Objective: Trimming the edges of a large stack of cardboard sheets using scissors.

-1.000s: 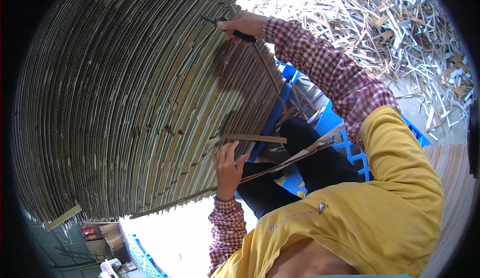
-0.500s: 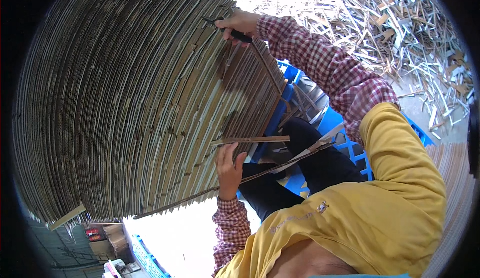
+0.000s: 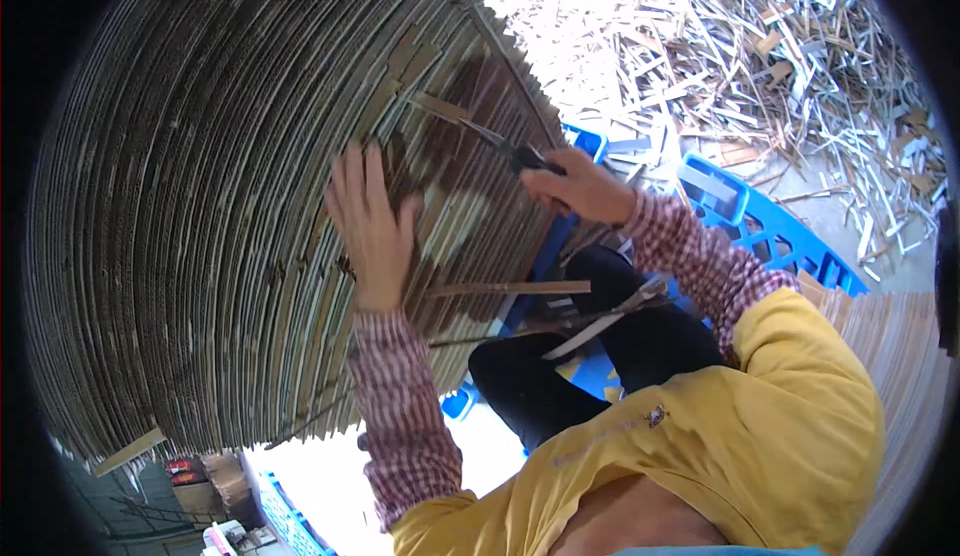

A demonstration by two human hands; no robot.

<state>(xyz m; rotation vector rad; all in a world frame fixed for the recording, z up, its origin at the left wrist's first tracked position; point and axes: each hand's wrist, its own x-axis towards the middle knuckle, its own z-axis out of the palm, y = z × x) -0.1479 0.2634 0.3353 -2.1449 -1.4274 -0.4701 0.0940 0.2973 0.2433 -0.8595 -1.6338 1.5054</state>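
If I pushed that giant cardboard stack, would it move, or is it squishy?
The cardboard stack is probably heavy, since so many sheets are packed together, so a little push likely wouldn't shift it. Its edges might bend or crumple, because each layer looks thin and some look ragged.

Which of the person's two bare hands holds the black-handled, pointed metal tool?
The right hand, its grip closed on the black-handled, pointed metal tool; the left hand is spread open over the brown, layered cardboard stack.
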